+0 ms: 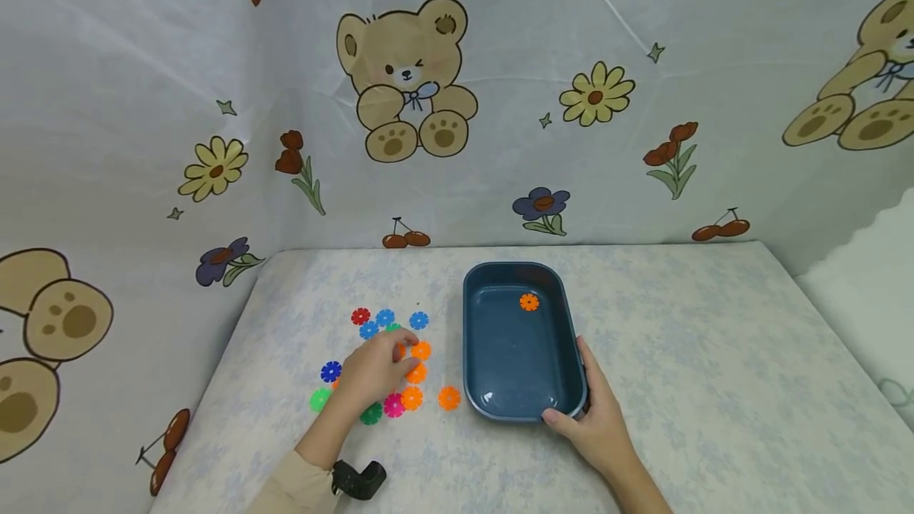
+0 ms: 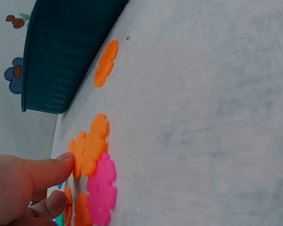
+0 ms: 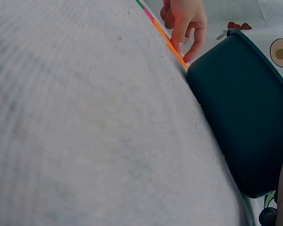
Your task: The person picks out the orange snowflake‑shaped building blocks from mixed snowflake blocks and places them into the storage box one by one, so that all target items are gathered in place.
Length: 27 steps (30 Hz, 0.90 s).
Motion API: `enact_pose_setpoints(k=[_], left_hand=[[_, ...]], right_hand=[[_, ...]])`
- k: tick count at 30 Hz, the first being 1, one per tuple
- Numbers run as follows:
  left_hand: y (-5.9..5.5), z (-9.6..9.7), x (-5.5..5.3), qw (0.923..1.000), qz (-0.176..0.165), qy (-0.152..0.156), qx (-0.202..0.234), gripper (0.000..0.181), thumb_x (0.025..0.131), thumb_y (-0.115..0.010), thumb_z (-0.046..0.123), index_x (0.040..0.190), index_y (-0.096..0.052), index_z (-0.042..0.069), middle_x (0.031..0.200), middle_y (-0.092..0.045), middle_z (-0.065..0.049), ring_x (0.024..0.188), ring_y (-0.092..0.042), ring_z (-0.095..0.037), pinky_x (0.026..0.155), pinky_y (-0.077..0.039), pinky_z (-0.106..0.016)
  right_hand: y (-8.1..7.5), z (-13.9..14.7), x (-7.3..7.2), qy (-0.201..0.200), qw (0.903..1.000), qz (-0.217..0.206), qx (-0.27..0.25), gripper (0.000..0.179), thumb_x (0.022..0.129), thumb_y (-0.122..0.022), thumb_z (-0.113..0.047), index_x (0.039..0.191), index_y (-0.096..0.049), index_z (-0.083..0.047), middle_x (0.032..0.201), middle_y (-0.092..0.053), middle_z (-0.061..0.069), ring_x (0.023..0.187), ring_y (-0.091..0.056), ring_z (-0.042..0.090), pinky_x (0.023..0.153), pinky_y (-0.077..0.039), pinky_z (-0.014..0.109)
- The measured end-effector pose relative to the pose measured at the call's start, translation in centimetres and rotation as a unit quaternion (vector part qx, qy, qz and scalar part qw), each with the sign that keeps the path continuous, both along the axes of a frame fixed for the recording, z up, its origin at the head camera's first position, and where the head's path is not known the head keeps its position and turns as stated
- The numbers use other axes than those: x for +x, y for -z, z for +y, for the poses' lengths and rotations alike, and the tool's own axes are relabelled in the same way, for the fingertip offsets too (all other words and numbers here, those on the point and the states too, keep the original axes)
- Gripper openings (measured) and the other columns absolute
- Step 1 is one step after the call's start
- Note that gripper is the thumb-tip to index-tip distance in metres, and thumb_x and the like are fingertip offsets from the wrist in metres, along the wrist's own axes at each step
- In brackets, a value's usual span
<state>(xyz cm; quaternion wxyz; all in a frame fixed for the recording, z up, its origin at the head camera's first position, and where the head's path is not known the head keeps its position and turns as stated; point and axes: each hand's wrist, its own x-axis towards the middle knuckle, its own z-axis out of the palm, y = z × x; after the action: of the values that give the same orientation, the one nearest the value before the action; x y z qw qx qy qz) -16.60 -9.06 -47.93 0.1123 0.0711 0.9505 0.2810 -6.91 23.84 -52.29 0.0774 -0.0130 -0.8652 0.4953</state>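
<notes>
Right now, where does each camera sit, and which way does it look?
Head: worn on the head, looking forward and down at the box, orange flower pieces, left hand and right hand.
Left wrist: on that wrist, looking across the table past the left fingers toward pieces and box.
Right wrist: on that wrist, looking low along the table at the box's outside; probably the right hand shows at the right edge.
Both wrist views share the left hand and the box.

Soft, even light fills the head view, glare spotting the blue tray (image 1: 524,355); wrist views look dimmer.
</notes>
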Motion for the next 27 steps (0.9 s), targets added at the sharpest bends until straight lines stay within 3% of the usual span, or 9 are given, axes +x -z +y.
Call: enact_pose_setpoints(k=[4, 11, 19, 24, 27], left_hand=[[-0.1, 0.2, -0.2, 1.0, 0.003, 0.005, -0.004, 0.023, 0.089, -0.075, 0.031, 0.11, -0.068, 0.024, 0.081, -0.056, 0.001, 0.047, -0.049, -0.016, 0.047, -0.041, -0.03], [0.1, 0.6, -0.5, 1.0, 0.002, 0.009, -0.005, 0.021, 0.089, -0.075, 0.031, 0.106, -0.066, 0.022, 0.078, -0.053, 0.0, 0.048, -0.047, -0.016, 0.047, -0.037, -0.03], [-0.2, 0.8, -0.8, 0.9999, 0.002, 0.011, -0.004, 0.022, 0.088, -0.077, 0.026, 0.097, -0.058, 0.018, 0.084, -0.057, 0.003, 0.063, -0.05, -0.015, 0.058, -0.041, -0.029], [-0.6, 1.0, -0.4, 0.9998, 0.0, 0.02, 0.006, 0.018, 0.093, -0.07, 0.024, 0.098, -0.053, 0.02, 0.073, -0.054, 0.002, 0.052, -0.049, -0.017, 0.05, -0.036, -0.029], [-1.2, 1.0, -0.5, 0.9995, 0.005, 0.013, 0.029, 0.015, 0.095, -0.067, 0.022, 0.1, -0.054, 0.022, 0.077, -0.059, 0.001, 0.052, -0.05, -0.017, 0.051, -0.038, -0.029]], right_hand=[[-0.1, 0.0, 0.1, 0.001, 1.0, 0.003, -0.001, 0.116, 0.072, -0.087, -0.021, 0.16, -0.012, -0.023, 0.164, -0.023, 0.007, 0.144, -0.034, 0.031, 0.1, -0.021, -0.001], [-0.2, 0.1, 0.1, 0.001, 1.0, 0.009, 0.0, 0.117, 0.072, -0.087, -0.021, 0.16, -0.01, -0.032, 0.164, -0.024, 0.007, 0.145, -0.032, 0.03, 0.1, -0.02, -0.001], [0.1, 0.3, 0.2, -0.007, 1.0, 0.005, -0.005, 0.115, 0.074, -0.086, -0.021, 0.16, -0.011, -0.022, 0.165, -0.022, 0.006, 0.145, -0.033, 0.031, 0.1, -0.023, 0.0], [0.0, 0.3, 0.2, -0.014, 0.9999, -0.002, -0.01, 0.112, 0.077, -0.084, -0.021, 0.161, -0.009, -0.022, 0.165, -0.019, 0.006, 0.145, -0.033, 0.029, 0.099, -0.028, 0.004], [0.0, 0.3, 0.1, -0.015, 0.9999, -0.004, -0.007, 0.112, 0.077, -0.083, -0.022, 0.161, -0.009, -0.023, 0.165, -0.019, 0.005, 0.145, -0.033, 0.028, 0.1, -0.029, 0.004]])
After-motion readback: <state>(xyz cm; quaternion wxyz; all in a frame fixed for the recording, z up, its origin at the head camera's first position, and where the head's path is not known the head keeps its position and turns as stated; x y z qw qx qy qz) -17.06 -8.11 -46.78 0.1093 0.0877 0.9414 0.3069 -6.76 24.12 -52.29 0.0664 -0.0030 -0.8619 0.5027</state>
